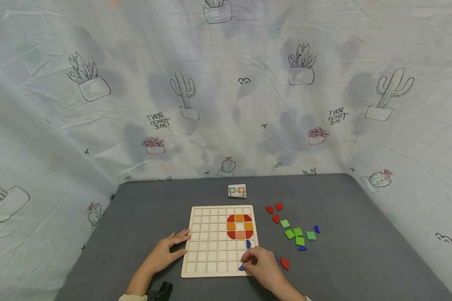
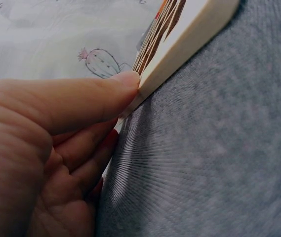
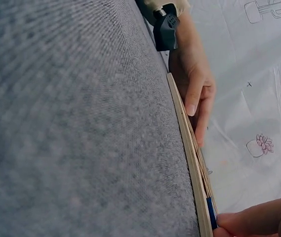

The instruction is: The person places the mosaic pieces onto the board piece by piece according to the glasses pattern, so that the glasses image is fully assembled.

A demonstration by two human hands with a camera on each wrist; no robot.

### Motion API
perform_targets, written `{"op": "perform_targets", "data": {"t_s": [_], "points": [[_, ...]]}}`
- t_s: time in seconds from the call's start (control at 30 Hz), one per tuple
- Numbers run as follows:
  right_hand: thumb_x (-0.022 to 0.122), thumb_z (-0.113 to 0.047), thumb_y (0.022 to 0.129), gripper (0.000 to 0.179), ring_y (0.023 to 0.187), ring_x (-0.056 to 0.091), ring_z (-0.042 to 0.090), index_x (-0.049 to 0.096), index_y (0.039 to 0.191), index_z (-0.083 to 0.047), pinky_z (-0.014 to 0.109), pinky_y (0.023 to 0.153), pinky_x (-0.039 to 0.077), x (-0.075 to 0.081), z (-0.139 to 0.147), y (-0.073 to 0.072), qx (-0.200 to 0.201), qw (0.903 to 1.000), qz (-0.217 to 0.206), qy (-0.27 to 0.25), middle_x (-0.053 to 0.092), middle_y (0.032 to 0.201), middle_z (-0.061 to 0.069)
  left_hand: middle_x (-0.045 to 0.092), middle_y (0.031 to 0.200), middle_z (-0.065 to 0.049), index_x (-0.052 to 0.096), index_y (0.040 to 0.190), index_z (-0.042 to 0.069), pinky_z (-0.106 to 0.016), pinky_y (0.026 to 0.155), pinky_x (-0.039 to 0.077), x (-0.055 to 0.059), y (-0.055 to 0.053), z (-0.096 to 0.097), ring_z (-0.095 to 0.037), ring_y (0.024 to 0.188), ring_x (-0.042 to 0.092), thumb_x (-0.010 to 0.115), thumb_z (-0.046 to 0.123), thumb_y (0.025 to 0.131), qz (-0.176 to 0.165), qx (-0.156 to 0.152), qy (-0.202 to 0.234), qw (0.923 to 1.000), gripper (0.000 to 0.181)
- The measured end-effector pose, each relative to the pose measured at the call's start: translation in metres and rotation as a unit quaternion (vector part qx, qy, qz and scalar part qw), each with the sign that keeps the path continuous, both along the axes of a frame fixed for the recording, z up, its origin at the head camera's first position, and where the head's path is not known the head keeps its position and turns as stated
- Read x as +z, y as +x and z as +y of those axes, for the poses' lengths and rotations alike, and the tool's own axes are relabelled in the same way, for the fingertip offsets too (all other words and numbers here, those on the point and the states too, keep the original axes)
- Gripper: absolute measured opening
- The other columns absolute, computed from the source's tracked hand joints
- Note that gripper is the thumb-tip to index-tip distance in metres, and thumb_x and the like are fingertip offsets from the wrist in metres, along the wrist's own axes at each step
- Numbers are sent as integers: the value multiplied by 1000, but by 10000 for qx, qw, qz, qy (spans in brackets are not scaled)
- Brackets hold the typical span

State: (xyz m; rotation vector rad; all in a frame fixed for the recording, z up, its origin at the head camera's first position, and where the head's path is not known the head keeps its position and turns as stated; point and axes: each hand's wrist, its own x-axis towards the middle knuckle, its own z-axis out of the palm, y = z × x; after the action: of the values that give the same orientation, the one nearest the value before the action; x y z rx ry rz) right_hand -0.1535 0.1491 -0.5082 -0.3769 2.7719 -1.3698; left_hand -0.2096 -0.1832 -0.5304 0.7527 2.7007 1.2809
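Note:
A wooden grid board [image 1: 203, 246] lies on the grey table. Red rounded-corner pieces [image 1: 247, 234] and orange squares [image 1: 231, 226] form a ring in its upper right cells, with a blue half-round piece [image 1: 248, 244] below them. My left hand [image 1: 165, 253] rests against the board's left edge, thumb and fingers extended; the left wrist view shows the thumb tip [image 2: 128, 79] touching the rim. Over the lower right cells, my right hand [image 1: 264, 266] pinches another blue half-round piece [image 1: 242, 266] between thumb and fingers. That piece [image 3: 211, 212] stands at the board's edge in the right wrist view.
Right of the board lie loose red pieces [image 1: 284, 263], several green squares [image 1: 300, 241] and blue pieces [image 1: 317, 229]. One blue piece is partly hidden by my right hand. A patterned card [image 1: 237, 191] sits behind the board. Printed cloth [image 1: 226, 125] hangs behind the table.

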Motion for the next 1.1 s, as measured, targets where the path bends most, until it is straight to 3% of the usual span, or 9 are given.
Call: {"op": "perform_targets", "data": {"t_s": [0.27, 0.47, 0.7, 0.9, 1.1], "points": [[76, -8, 78, 10, 70, 58, -1, 71, 87, -9, 15, 60, 53, 13, 26, -6, -214, 9996, 158, -52, 64, 81, -3, 48, 142, -11, 58, 131, 7, -56, 109, 22, 3, 3, 0, -29, 132, 44, 64, 29, 90, 101, 14, -39, 9999, 47], [74, -11, 81, 21, 83, 66, 10, 70, 101, -5, 16, 70, 56, 13, 77, -11, -418, 9980, -218, -424, 70, 97, 7, 49, 142, -11, 59, 131, 9, -55, 109, 23, 1, 4, 0, -29, 131, 45, 64, 29, 90, 77, -50, 45, 9999, 46], [72, -12, 84, 31, 97, 67, 15, 66, 113, -3, 17, 76, 57, 6, 141, -17, -765, 9940, 267, -736, 68, 110, 15, 48, 142, -13, 59, 131, 9, -54, 108, 23, -1, 4, 0, -27, 131, 45, 65, 29, 89, 114, -94, 169, 9997, 47], [69, -12, 87, 38, 103, 61, -1, 61, 121, 1, 14, 82, 54, -1, 178, -18, -864, 9926, 463, -718, 63, 119, 22, 49, 141, -15, 59, 130, 8, -52, 108, 26, -1, 5, 0, -21, 131, 46, 64, 26, 90, 315, -103, 123, 9994, 44], [72, -9, 84, 41, 100, 57, -10, 61, 121, 4, 11, 82, 53, -8, 190, -23, -1023, 9910, 565, -651, 63, 119, 24, 49, 140, -16, 59, 130, 8, -49, 109, 27, -1, 5, 0, -19, 131, 47, 64, 25, 90, 375, -129, 208, 9990, 44]]}}
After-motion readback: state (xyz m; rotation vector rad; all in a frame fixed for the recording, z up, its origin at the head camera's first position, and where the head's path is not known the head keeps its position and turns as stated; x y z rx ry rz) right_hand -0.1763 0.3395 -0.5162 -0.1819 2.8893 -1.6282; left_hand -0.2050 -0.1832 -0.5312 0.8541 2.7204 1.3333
